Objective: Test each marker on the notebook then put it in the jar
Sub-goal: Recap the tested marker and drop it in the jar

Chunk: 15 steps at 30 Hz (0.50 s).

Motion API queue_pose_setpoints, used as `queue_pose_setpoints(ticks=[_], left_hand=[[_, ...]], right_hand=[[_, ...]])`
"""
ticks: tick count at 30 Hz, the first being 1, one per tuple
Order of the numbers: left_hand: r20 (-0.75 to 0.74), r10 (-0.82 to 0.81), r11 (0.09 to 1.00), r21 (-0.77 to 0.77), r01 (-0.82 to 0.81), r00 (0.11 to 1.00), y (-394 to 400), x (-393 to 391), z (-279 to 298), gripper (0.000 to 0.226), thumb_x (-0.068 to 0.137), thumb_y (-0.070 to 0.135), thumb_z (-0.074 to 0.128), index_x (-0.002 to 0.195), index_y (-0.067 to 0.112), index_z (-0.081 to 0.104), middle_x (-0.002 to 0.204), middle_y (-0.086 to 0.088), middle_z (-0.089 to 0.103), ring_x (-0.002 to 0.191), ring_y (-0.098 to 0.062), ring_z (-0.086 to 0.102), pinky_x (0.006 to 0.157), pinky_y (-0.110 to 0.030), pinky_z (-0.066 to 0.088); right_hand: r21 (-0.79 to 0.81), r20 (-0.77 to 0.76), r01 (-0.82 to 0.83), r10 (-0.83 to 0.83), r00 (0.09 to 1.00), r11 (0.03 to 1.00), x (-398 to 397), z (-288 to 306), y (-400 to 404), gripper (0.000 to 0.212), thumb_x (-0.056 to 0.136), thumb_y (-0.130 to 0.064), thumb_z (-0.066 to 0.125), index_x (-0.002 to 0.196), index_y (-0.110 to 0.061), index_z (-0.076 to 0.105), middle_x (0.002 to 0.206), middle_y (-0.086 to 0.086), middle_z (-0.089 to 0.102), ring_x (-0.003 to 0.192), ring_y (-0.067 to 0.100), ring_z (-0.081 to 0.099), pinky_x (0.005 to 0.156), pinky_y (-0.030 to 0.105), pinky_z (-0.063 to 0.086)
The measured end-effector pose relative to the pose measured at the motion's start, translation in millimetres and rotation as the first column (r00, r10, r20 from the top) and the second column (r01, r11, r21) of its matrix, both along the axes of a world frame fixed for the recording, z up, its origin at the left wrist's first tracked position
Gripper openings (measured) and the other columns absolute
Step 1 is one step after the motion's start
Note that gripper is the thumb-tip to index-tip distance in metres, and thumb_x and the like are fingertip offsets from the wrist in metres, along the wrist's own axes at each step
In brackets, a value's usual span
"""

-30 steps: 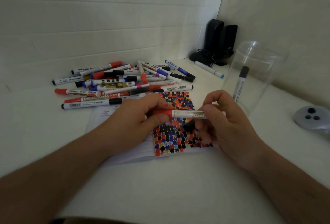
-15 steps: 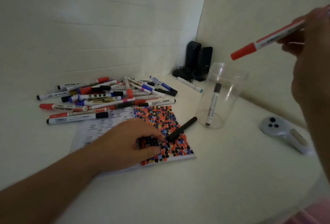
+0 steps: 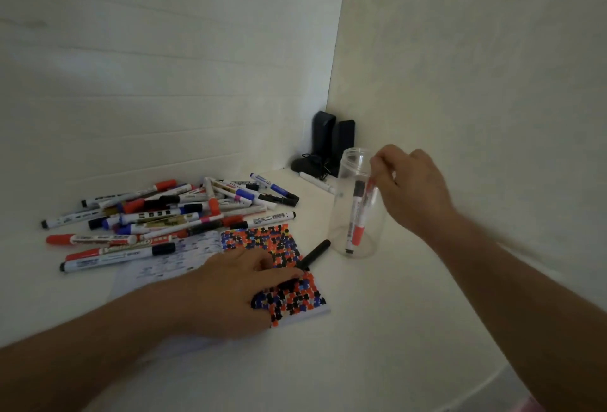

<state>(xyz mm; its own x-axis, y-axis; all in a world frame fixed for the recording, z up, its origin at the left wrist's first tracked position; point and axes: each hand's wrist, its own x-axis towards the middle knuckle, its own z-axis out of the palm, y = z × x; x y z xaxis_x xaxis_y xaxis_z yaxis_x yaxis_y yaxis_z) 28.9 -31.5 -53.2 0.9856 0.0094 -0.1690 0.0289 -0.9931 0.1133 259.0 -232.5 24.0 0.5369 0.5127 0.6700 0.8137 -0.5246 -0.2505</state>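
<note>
A clear plastic jar [image 3: 340,224] stands upright right of the open notebook [image 3: 256,237], whose right page is covered with red, black and blue dots. Inside the jar lean a white marker with a black cap [image 3: 356,201] and a red marker [image 3: 359,231], red cap down. My right hand [image 3: 414,185] is at the jar's mouth and pinches the top end of the red marker. My left hand [image 3: 236,283] rests flat on the notebook. A black marker [image 3: 315,254] lies across the page's right edge, its near end by my left fingertips.
A pile of several markers [image 3: 164,214] lies behind and left of the notebook. Two black speakers [image 3: 331,142] with a cable stand in the wall corner behind the jar. A single white marker [image 3: 317,181] lies in front of them.
My right hand pulled the red marker away from my left hand, lifted it high to the right, then brought it down into the jar. My left hand stayed on the notebook.
</note>
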Motion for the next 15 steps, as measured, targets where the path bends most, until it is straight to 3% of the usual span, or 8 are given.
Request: queue_pose_setpoints(ticks=[3,6,8,11,13,15], left_hand=[[0.047,0.084,0.996,-0.028,-0.083,0.995,-11.7,17.3,5.6,0.069,0.097,0.060,0.048,0.152,0.061,0.007,0.142,0.010,0.035,0.128,-0.013,0.038,0.106,-0.038,0.043],[0.158,0.244,0.970,-0.024,-0.243,0.957,-22.8,35.5,2.0,0.063,0.093,0.074,0.043,0.149,0.050,0.027,0.142,0.008,0.047,0.126,-0.016,0.050,0.100,-0.042,0.050],[0.181,0.317,0.946,0.012,-0.325,0.931,-27.7,44.5,-0.1,0.059,0.089,0.081,0.041,0.132,0.041,0.042,0.124,0.009,0.057,0.108,-0.014,0.057,0.088,-0.039,0.054],[0.228,0.333,0.933,0.064,-0.355,0.915,-27.8,54.1,-3.7,0.034,0.100,0.065,0.040,0.109,0.032,0.045,0.101,0.008,0.058,0.088,-0.011,0.057,0.076,-0.035,0.054],[0.248,0.347,0.936,-0.027,-0.351,0.904,-21.9,54.0,-3.4,0.025,0.106,0.051,0.036,0.105,0.028,0.048,0.091,0.007,0.058,0.078,-0.009,0.057,0.067,-0.031,0.051],[0.231,0.385,0.910,-0.257,-0.326,0.894,-12.9,46.1,0.5,0.021,0.109,0.042,0.034,0.104,0.028,0.049,0.086,0.004,0.061,0.070,-0.009,0.057,0.060,-0.030,0.048]], right_hand=[[-0.047,-0.003,0.019,-0.019,1.000,0.999,0.4,1.0,0.5,0.030,0.109,-0.037,0.041,0.090,-0.020,0.056,0.069,-0.003,0.051,0.086,0.032,0.049,0.071,0.043,0.045],[-0.078,-0.011,0.006,-0.007,1.000,0.997,3.6,2.1,0.7,0.037,0.110,-0.039,0.037,0.085,-0.018,0.054,0.070,0.000,0.055,0.084,0.033,0.049,0.072,0.044,0.044],[-0.072,-0.016,0.005,-0.006,1.000,0.997,7.3,0.2,1.9,0.039,0.109,-0.039,0.037,0.082,-0.017,0.055,0.069,0.001,0.056,0.083,0.035,0.050,0.071,0.043,0.042],[-0.026,-0.013,0.002,-0.003,1.000,1.000,12.7,-4.1,4.4,0.036,0.108,-0.039,0.042,0.084,-0.019,0.059,0.075,-0.003,0.057,0.085,0.034,0.057,0.071,0.039,0.042],[0.093,0.093,0.001,-0.010,0.996,0.996,5.8,-5.7,3.7,0.022,0.105,-0.034,0.053,0.098,-0.019,0.067,0.096,0.000,0.062,0.093,0.027,0.059,0.079,0.038,0.047],[0.200,0.267,-0.129,0.072,0.961,0.971,-12.8,-8.8,2.7,0.012,0.101,-0.024,0.061,0.100,-0.015,0.069,0.097,0.001,0.063,0.087,0.017,0.058,0.078,0.025,0.044]])
